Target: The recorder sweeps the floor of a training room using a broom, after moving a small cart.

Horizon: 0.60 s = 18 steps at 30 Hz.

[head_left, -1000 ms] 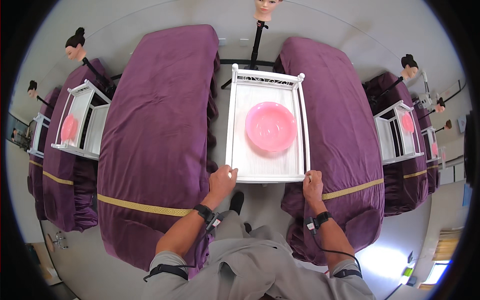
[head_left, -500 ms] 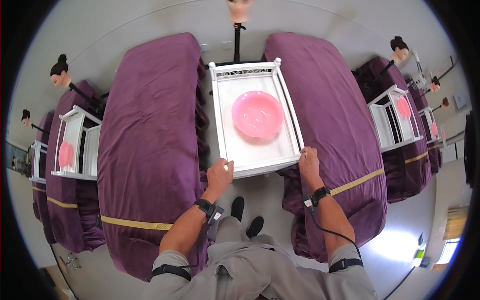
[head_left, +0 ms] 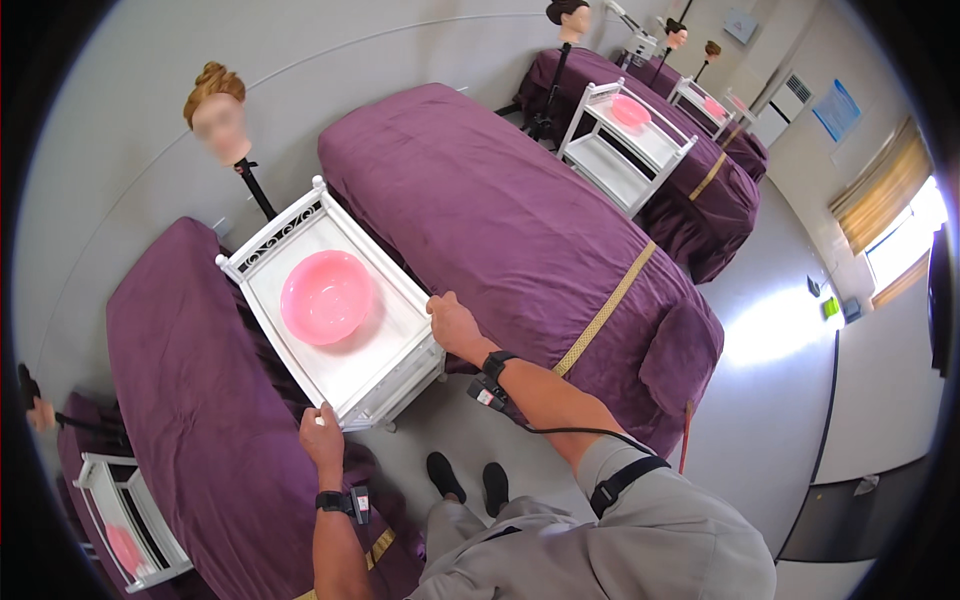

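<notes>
A white trolley [head_left: 300, 360] with a scrolled back panel stands between two massage beds. On its top tray sits a pink plastic bowl [head_left: 325, 295]. My left hand [head_left: 322, 435] is closed on the trolley's near left corner, and my right hand [head_left: 455, 322] grips the near right corner, its arm reaching across from the lower right. Both wrists carry black strapped devices with cables.
Purple-covered beds [head_left: 480, 190] [head_left: 170, 330] flank the trolley. A mannequin head [head_left: 215, 115] on a black stand rises behind it. Other trolleys [head_left: 620, 165] with pink bowls stand between further beds. A curtained window [head_left: 895, 235] is at the right.
My view has turned to the right, so the trolley now sits left and slanted, and more of the right-hand row of beds shows. Both hands still hold the trolley's corners.
</notes>
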Tool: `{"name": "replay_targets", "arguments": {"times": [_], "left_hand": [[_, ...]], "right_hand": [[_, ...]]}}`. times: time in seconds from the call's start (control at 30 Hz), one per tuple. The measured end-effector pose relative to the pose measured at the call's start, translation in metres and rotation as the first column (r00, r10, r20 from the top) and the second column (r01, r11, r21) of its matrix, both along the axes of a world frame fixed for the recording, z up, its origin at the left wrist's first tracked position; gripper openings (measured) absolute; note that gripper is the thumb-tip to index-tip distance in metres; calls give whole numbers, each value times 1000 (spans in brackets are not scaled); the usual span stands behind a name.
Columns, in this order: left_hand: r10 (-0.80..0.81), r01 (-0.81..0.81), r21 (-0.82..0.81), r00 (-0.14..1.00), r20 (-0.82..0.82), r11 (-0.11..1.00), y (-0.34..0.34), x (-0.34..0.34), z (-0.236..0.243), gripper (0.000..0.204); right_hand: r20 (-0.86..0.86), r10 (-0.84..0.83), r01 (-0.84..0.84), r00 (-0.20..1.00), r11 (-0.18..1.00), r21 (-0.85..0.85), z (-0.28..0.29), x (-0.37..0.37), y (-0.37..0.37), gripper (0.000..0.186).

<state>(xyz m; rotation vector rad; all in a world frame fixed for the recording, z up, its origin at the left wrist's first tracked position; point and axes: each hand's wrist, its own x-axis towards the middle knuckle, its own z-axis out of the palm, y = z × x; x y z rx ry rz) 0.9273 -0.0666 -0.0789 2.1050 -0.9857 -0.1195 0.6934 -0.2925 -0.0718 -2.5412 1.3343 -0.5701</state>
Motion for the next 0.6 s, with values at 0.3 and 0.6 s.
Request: {"name": "replay_targets", "arguments": {"times": [0.3,0.6], "left_hand": [[7,-7,17,1000,-10,1000,-3,8,-5,30],[13,-13,8,999,-31,1000,-7,7,-4,28]], "right_hand": [[228,-44,14,973,991,132,-6,11,-5,13],[104,-23,4,994,984,177,11,7,-3,31]]}}
